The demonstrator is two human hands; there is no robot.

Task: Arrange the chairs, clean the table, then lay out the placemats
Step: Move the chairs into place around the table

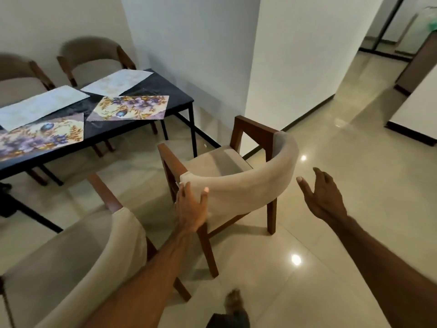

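A beige chair (248,185) with wooden arms stands on the floor off the table's right end, its curved back toward me. My left hand (190,207) rests on the left end of that backrest, thumb on its outer face, fingers straight. My right hand (322,197) hovers open just right of the backrest, not touching it. The black table (179,100) at the upper left carries several placemats lying askew: a floral one (132,107), another floral one (40,136) and two pale ones (115,82).
A second beige chair (78,256) stands close at the lower left. Two more chairs (92,58) sit behind the table against the wall. A white wall corner (283,79) rises behind the chair. Glossy tiled floor (343,150) stretches to the right.
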